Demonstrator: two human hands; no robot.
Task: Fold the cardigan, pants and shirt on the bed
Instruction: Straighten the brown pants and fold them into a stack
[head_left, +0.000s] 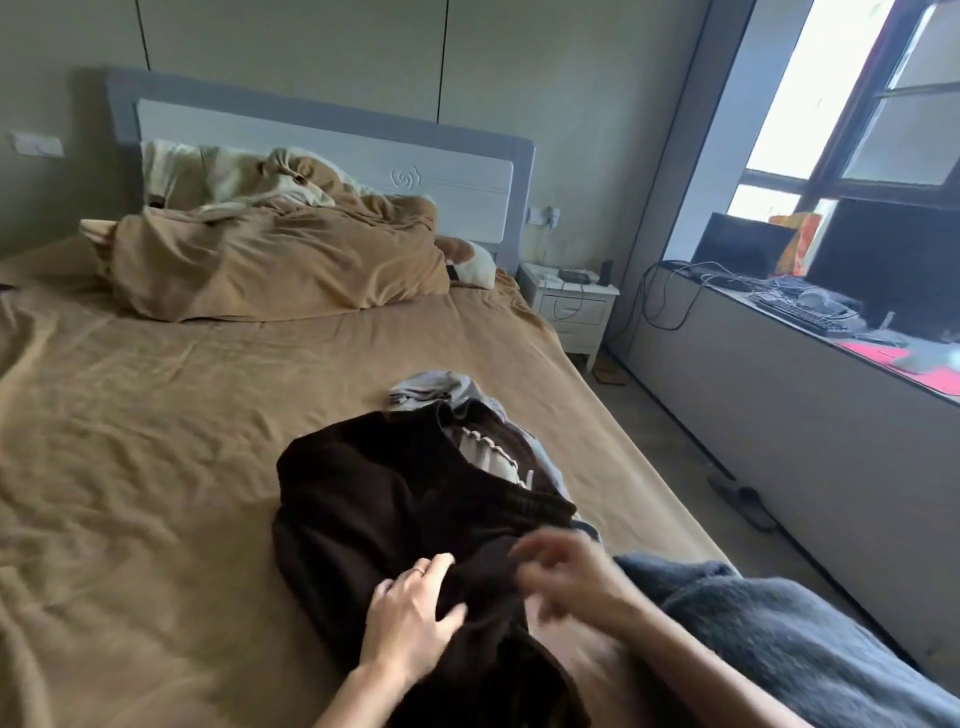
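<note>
A heap of clothes lies on the tan bed sheet (156, 441) near the bed's right edge. On top is a dark brown garment (384, 509) with an elastic waistband. Under it show a pale striped piece (483, 452) and a grey-blue garment (441, 389) at the far side. My left hand (410, 613) rests on the near part of the dark garment, fingers curled into the fabric. My right hand (561, 577) is blurred, just right of the left, its fingers bent over the dark cloth's edge; whether it grips the cloth is unclear.
A crumpled tan duvet (270, 260) and pillows lie at the headboard. A dark grey blanket (779, 639) sits at the near right. Right of the bed are a white nightstand (571, 306), a narrow floor strip with slippers (743, 504), and a long desk with monitors (883, 260).
</note>
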